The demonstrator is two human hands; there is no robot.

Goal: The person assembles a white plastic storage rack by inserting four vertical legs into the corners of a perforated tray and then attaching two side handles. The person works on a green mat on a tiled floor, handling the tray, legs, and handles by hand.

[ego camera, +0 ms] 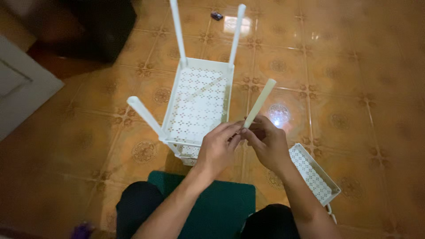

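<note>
Both hands meet over the near end of a white perforated plastic shelf tray (198, 104) that stands on the patterned orange tiled floor (354, 88). The right hand (268, 144) holds a pale, slim plastic tube (260, 102) by its lower end, its fingers (254, 132) closed around that end, so the tube rises out of the grip and leans up and to the right, above the floor just beside the tray's right rim. The left hand (218, 148) comes in from the other side, its fingertips (237, 132) pinched together against the tube's base, touching the right hand's fingers. Three more white tubes stand in the tray's corners: two at the far end and one at the near left, tilted outward. A second white perforated tray (315, 175) lies on the floor by the right forearm. A dark green cushion (212, 208) sits under the person's knees.
</note>
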